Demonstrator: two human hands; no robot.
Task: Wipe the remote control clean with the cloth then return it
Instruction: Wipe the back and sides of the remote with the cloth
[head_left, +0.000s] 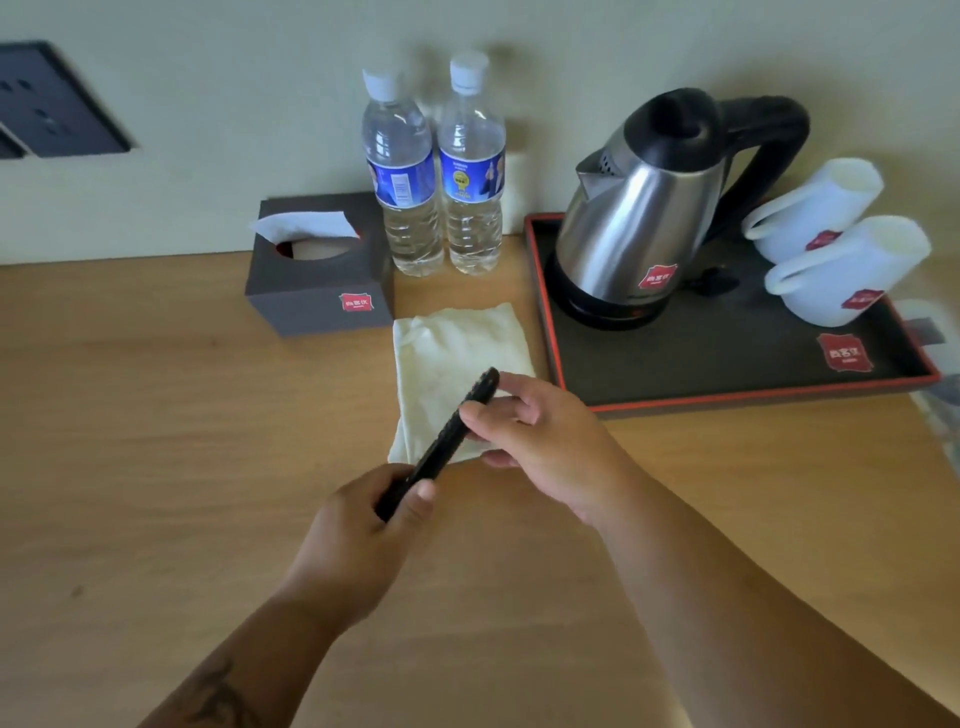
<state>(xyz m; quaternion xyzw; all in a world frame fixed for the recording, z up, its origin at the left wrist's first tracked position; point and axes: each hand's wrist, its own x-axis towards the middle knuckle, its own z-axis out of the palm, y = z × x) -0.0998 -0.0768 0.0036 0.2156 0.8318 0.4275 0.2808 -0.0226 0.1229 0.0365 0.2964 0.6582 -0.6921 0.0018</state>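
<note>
While I stand over the wooden desk (156, 415), I hold the black remote control (441, 441) in the air just above the near edge of the pale folded cloth (452, 348), which lies flat on the desk and serves as my landmark. My left hand (363, 525) is curled around the near end of the remote, thumb on top. My right hand (540, 441) pinches its upper part between thumb and fingers, from the right side. The remote's long axis slants from my left hand, nearest me, up and to the right over the cloth, its far tip above the cloth's middle. Neither hand touches the cloth yet, though my right hand is the nearer one, hovering over its near right corner. To wipe, I judge one hand must let go and pick the cloth up. Left of the cloth sits a grey tissue box (317, 291); behind it two water bottles (436, 171); right of it a tray (727, 395) with a kettle (639, 208).
</note>
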